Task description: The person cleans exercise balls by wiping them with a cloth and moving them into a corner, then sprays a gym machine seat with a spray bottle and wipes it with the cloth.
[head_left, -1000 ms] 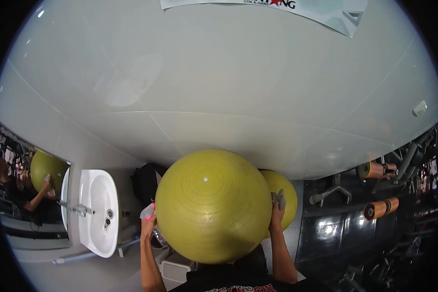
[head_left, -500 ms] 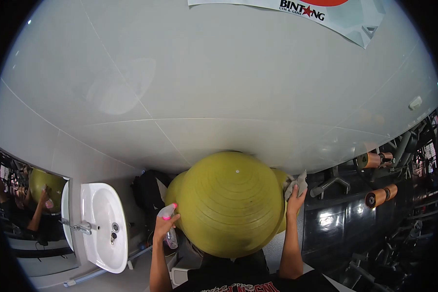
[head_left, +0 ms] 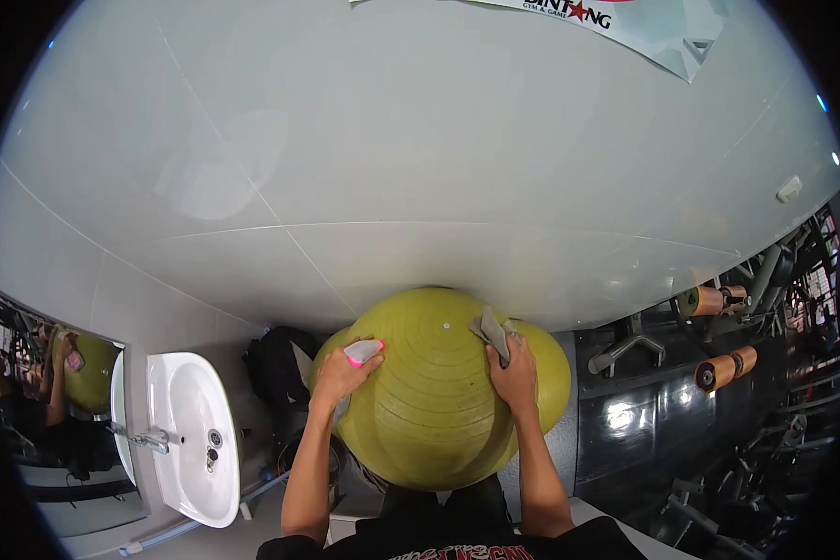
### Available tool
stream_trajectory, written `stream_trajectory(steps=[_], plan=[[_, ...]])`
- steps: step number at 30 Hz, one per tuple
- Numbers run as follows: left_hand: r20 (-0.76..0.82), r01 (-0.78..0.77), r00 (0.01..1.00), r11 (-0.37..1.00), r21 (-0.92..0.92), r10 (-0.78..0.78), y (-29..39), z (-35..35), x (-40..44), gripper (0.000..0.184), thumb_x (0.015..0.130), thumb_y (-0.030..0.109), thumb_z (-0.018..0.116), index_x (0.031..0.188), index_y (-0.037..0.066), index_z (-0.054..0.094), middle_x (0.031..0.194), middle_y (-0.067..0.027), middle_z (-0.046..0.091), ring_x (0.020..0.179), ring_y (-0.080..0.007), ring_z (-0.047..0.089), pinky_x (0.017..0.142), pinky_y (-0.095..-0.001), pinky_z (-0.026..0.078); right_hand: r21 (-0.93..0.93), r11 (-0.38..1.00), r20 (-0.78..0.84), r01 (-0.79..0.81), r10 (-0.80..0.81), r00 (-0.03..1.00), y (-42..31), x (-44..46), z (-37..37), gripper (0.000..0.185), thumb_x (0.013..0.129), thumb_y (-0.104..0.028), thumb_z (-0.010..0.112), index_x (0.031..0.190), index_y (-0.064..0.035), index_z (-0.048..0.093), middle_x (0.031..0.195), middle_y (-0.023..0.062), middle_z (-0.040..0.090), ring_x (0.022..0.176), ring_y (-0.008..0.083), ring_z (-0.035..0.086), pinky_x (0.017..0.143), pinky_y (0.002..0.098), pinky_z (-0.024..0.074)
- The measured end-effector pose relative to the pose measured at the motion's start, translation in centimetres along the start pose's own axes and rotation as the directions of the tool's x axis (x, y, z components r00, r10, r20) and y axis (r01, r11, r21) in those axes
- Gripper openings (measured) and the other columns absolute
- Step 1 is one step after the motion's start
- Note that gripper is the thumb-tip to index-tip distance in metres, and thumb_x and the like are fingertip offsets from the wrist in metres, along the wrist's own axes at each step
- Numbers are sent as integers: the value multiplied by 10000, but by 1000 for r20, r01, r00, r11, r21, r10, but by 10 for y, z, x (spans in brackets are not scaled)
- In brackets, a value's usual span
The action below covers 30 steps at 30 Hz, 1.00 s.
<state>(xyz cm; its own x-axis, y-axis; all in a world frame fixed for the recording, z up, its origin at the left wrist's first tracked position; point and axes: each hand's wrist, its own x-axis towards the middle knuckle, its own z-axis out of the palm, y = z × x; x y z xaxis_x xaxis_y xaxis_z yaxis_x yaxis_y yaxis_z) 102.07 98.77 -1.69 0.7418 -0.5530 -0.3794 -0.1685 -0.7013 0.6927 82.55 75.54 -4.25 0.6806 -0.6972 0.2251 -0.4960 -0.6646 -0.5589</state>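
Observation:
A large yellow-green exercise ball (head_left: 429, 401) stands in front of my body, with another ball (head_left: 549, 373) of the same colour partly hidden behind it. My left hand (head_left: 341, 373) is closed around a spray bottle (head_left: 364, 351) with a pink and white head, at the ball's upper left side. Most of the bottle is hidden behind that hand. At the upper right of the ball, my right hand (head_left: 513, 369) grips a grey cloth (head_left: 493, 331), which lies against or very close to the ball's surface.
A white sink (head_left: 194, 439) with a tap is on the left, beside a mirror (head_left: 56, 401). A black bag (head_left: 280, 364) sits between sink and ball. Gym equipment with orange rollers (head_left: 726, 369) stands on the right. A grey wall (head_left: 392, 140) rises ahead.
My right hand has moved left with the cloth, from the ball's right side onto its upper right. My left hand has lifted the spray bottle up and inward to the ball.

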Motion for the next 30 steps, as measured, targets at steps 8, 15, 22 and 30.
stream_trajectory(steps=[8, 15, 22, 30], plan=[[43, 1, 999, 996, 88, -4, -25, 35, 8, 376, 812, 418, 649, 1128, 214, 666, 1049, -122, 675, 1001, -324, 625, 865, -384, 484, -63, 989, 118, -134, 141, 983, 38, -28, 39, 470, 862, -366, 591, 1187, -26, 589, 1231, 243, 535, 1117, 399, 514, 977, 459, 363], [28, 18, 999, 998, -65, -16, -24, 24, 32, 396, 803, 426, 663, 1135, 211, 660, 1062, -124, 671, 970, -327, 632, 843, -376, 481, -2, 989, -53, -147, 147, 988, 22, 6, 36, 381, 858, -320, 610, 1113, -37, 610, 1097, 232, 571, 1001, 410, 534, 899, 474, 388], [-5, -21, 1000, 980, -199, 21, -11, 12, 21, 331, 843, 243, 655, 1119, 60, 648, 622, -46, 598, 442, -120, 541, 474, -288, 445, 139, 988, -172, -66, 90, 981, 20, 29, 9, 283, 815, -91, 636, 1096, -66, 613, 1005, 192, 573, 903, 388, 566, 779, 434, 448], [6, -75, 997, 974, -214, 78, -3, -5, -7, 317, 846, 183, 651, 1125, 33, 636, 632, -24, 588, 446, -101, 525, 462, -273, 435, 233, 967, -209, -103, 153, 966, 15, 42, -19, 321, 803, -22, 607, 1120, -69, 595, 1008, 178, 577, 942, 370, 581, 813, 402, 461]])
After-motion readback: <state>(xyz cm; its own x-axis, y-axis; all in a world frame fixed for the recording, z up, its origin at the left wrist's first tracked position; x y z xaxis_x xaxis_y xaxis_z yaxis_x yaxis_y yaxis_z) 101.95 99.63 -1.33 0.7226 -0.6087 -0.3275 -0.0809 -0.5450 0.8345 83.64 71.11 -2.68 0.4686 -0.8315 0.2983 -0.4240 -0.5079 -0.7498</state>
